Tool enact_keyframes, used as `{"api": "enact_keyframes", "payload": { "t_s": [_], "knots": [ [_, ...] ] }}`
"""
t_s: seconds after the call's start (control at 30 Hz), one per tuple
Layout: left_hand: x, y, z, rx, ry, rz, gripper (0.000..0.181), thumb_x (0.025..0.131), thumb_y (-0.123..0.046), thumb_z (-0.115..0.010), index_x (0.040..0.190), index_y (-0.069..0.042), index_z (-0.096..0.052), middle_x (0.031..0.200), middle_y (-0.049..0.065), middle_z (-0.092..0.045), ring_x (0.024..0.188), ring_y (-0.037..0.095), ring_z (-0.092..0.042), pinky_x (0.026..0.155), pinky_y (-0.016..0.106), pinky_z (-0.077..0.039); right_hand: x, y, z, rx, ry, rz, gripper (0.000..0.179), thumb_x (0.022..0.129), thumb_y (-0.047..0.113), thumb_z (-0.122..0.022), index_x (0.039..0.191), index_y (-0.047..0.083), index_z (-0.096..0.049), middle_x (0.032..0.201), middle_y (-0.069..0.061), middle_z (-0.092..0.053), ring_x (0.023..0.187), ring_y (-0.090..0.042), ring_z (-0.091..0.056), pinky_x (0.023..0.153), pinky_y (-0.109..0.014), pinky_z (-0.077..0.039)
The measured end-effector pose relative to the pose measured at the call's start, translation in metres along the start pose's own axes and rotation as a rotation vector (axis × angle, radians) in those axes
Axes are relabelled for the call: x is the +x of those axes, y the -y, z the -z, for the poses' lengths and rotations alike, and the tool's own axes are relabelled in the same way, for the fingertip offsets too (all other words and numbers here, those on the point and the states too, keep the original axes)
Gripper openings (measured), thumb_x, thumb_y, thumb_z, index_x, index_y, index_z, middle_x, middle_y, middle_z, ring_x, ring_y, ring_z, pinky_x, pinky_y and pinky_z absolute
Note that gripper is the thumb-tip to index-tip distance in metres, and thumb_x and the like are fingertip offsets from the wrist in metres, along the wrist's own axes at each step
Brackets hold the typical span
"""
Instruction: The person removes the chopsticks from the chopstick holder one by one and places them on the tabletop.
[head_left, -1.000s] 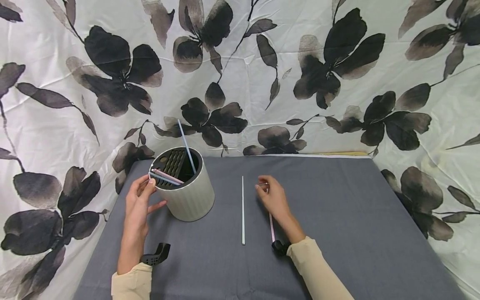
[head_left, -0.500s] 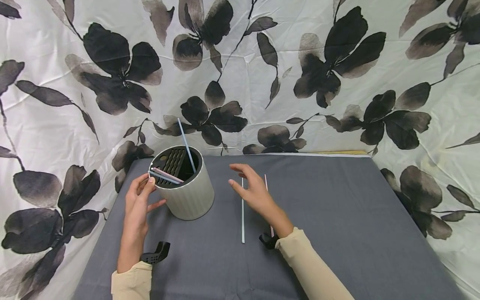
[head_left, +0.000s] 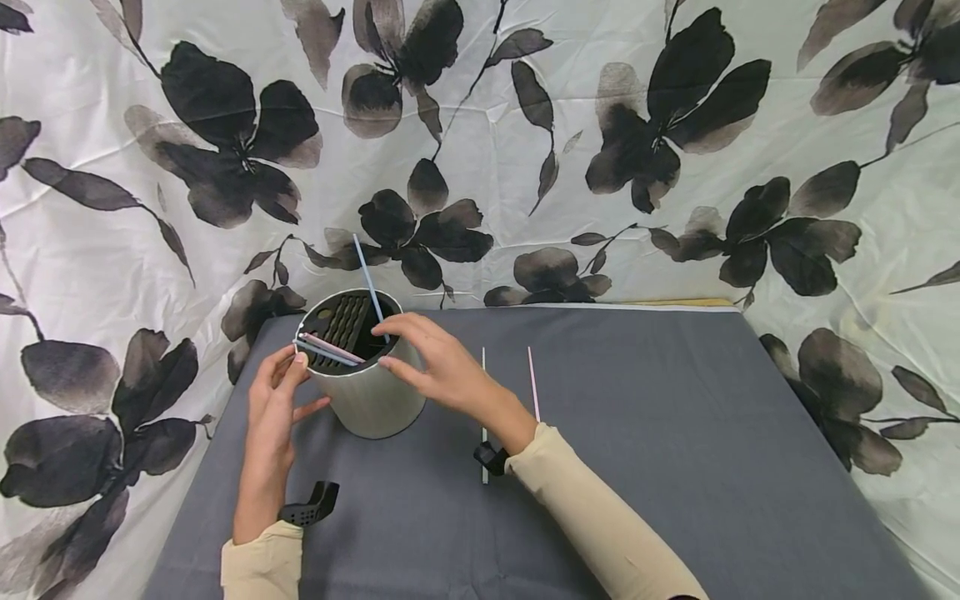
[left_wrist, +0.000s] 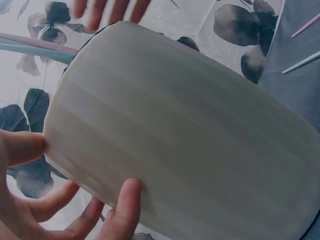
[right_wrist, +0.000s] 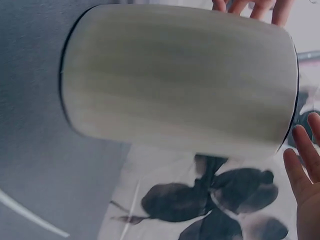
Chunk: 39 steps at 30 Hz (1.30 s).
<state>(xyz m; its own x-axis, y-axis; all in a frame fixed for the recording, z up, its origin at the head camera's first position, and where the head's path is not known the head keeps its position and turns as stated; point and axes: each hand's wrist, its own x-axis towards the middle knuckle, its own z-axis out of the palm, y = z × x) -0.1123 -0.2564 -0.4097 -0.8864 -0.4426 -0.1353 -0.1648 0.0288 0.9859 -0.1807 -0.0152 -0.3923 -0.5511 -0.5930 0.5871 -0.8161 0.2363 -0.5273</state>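
A pale ribbed cylindrical holder (head_left: 375,410) with a black slotted insert stands upright at the table's left. My left hand (head_left: 273,408) grips its left side at the rim, thumb and fingers curled against the wall. A blue chopstick (head_left: 365,271) leans upright in the holder; a pink chopstick (head_left: 333,347) and another blue chopstick (head_left: 324,352) lie aslant across its near top edge. My right hand (head_left: 442,362) reaches over the right rim, thumb and fingers spread apart near the upright blue chopstick. In the right wrist view, that hand's fingers (right_wrist: 306,150) show nothing between them.
A white chopstick (head_left: 483,362) lies on the grey cloth-covered table (head_left: 660,433), partly hidden under my right forearm. Just right of it lies a pink chopstick (head_left: 533,379). A floral curtain (head_left: 465,167) hangs behind the table's back edge.
My right hand has left the pink chopstick on the table and moved left, across the white one, to the holder's rim. My left hand and the holder have stayed put.
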Motion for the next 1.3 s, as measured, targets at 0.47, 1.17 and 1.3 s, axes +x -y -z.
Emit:
{"api": "enact_keyframes", "payload": {
  "t_s": [0.47, 1.17, 1.3],
  "knots": [
    [-0.001, 0.001, 0.000, -0.021, 0.023, -0.013, 0.053, 0.106, -0.042, -0.059, 0.152, -0.019, -0.046, 0.136, -0.007, -0.049, 0.116, 0.011, -0.052, 0.070, 0.027, -0.067, 0.026, 0.008, -0.018, -0.200, 0.111, 0.049, 0.016, 0.102, 0.027, -0.071, 0.115, 0.019, -0.074, 0.116, 0.006, -0.071, 0.107, -0.011, -0.063, 0.094, -0.026, -0.051],
    [0.000, 0.002, -0.001, 0.000, 0.009, -0.006, 0.055, 0.106, -0.043, -0.059, 0.152, -0.017, -0.046, 0.134, -0.007, -0.048, 0.116, 0.010, -0.052, 0.071, 0.028, -0.068, 0.023, 0.014, -0.018, -0.160, -0.085, 0.069, 0.013, 0.103, 0.018, -0.068, 0.114, 0.012, -0.073, 0.105, 0.004, -0.076, 0.097, -0.007, -0.070, 0.101, -0.027, -0.056],
    [0.000, 0.002, 0.000, -0.004, 0.006, -0.001, 0.055, 0.106, -0.043, -0.059, 0.152, -0.017, -0.046, 0.133, -0.008, -0.049, 0.116, 0.010, -0.052, 0.069, 0.027, -0.067, 0.022, 0.014, -0.015, -0.065, -0.143, 0.100, 0.015, 0.103, 0.013, -0.067, 0.115, 0.006, -0.072, 0.109, -0.001, -0.074, 0.099, -0.008, -0.070, 0.089, -0.023, -0.060]
  ]
}}
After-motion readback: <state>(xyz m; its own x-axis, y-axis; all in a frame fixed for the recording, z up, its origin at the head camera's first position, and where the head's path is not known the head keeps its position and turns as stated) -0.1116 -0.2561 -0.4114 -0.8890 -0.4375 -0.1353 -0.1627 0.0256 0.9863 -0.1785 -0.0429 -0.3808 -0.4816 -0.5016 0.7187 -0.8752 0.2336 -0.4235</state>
